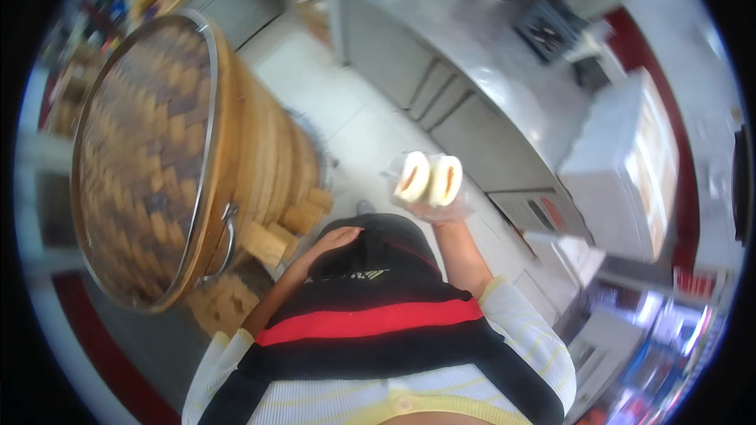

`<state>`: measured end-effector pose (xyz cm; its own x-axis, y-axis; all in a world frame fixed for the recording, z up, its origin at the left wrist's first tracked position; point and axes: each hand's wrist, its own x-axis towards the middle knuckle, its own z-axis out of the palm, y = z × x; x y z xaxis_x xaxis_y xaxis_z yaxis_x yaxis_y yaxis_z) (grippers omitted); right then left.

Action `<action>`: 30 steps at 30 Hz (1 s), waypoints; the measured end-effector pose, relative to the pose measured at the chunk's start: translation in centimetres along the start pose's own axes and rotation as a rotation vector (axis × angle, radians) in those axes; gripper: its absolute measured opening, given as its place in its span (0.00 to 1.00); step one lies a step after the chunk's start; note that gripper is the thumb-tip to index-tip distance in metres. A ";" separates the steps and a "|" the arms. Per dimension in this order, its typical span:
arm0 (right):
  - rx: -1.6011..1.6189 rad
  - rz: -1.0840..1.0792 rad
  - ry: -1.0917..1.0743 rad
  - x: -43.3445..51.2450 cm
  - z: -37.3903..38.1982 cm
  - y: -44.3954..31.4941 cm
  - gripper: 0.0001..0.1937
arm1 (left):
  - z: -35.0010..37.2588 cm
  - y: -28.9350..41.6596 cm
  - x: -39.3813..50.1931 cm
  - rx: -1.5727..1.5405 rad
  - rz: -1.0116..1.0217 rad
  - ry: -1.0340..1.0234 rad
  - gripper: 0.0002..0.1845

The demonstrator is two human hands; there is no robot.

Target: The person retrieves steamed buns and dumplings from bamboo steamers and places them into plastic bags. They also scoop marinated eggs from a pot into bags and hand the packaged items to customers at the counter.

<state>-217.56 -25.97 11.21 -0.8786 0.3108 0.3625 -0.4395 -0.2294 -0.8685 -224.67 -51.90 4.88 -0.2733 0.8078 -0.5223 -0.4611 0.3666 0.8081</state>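
Note:
My right hand (444, 212) is held out in front of me, holding two white buns (430, 179) side by side. A reddish-brown filling shows along the middle of each bun. Clear plastic film (463, 199) surrounds the hand and the buns; whether it is a bag or a glove I cannot tell. My left hand (339, 239) rests against the front of my black apron (378, 248). Nothing shows in it, and its fingertips are too blurred to tell if they grip the cloth.
A tall bamboo steamer (260, 141) with a woven lid (150, 159) and a metal handle (227, 242) stands close on the left. On the right runs a stainless steel counter (466, 53) carrying a large white box (620, 165). Pale floor tiles (348, 106) lie between them.

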 end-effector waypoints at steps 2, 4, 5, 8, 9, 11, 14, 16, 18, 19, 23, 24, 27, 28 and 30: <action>0.538 0.363 0.126 -2.2 1.9 0.1 0.22 | 1.2 2.8 0.6 0.091 0.152 -0.105 0.19; 0.986 0.267 -0.048 -5.0 2.9 -1.0 0.27 | 4.7 5.7 1.5 -0.336 0.095 -0.105 0.26; 1.040 0.444 0.117 -7.7 3.5 -2.7 0.27 | 6.5 6.6 0.8 -0.572 0.256 -0.261 0.32; 0.879 0.461 0.183 -11.6 5.6 -5.9 0.32 | 11.0 9.3 -0.6 -0.712 0.090 -0.243 0.29; 0.821 0.402 0.138 -12.8 6.1 -6.8 0.29 | 12.4 9.2 -0.8 -0.624 0.101 -0.241 0.28; -0.063 0.179 0.210 -15.4 6.2 -8.8 0.27 | 15.0 8.6 -0.3 -0.440 0.151 -0.218 0.26; 0.423 0.223 0.355 -19.0 5.4 -10.7 0.24 | 17.6 7.1 1.3 -0.234 0.193 -0.260 0.24; 0.284 0.180 0.434 -20.9 5.2 -11.3 0.23 | 18.8 6.9 2.2 -0.276 0.143 -0.375 0.22; 0.306 0.132 0.508 -23.8 3.8 -12.5 0.23 | 20.8 7.8 3.6 -0.568 -0.108 -0.620 0.17; 0.424 0.116 0.545 -25.4 2.8 -13.3 0.24 | 21.9 8.6 4.1 -0.771 -0.254 -0.782 0.14; 0.574 0.153 0.747 -31.9 -0.9 -15.9 0.26 | 29.2 9.6 4.6 -0.296 -0.147 -0.447 0.18; 0.578 0.117 0.736 -33.6 -1.7 -16.5 0.26 | 31.4 9.2 4.1 -0.275 -0.063 -0.523 0.23; 0.458 0.116 0.850 -38.0 -3.4 -17.9 0.24 | 38.3 8.9 3.4 0.070 0.002 -0.871 0.27; 0.344 0.091 0.891 -39.4 -4.1 -18.4 0.23 | 40.4 8.7 3.3 0.200 -0.018 -0.908 0.29; 0.214 0.067 1.012 -41.8 -5.9 -19.6 0.20 | 44.7 8.1 3.5 0.373 -0.122 -1.007 0.28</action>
<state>-171.12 -29.00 11.04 -0.3777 0.8984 -0.2243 -0.5060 -0.4031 -0.7625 -191.58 -25.44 21.73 0.6551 0.7023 -0.2786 -0.1053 0.4500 0.8868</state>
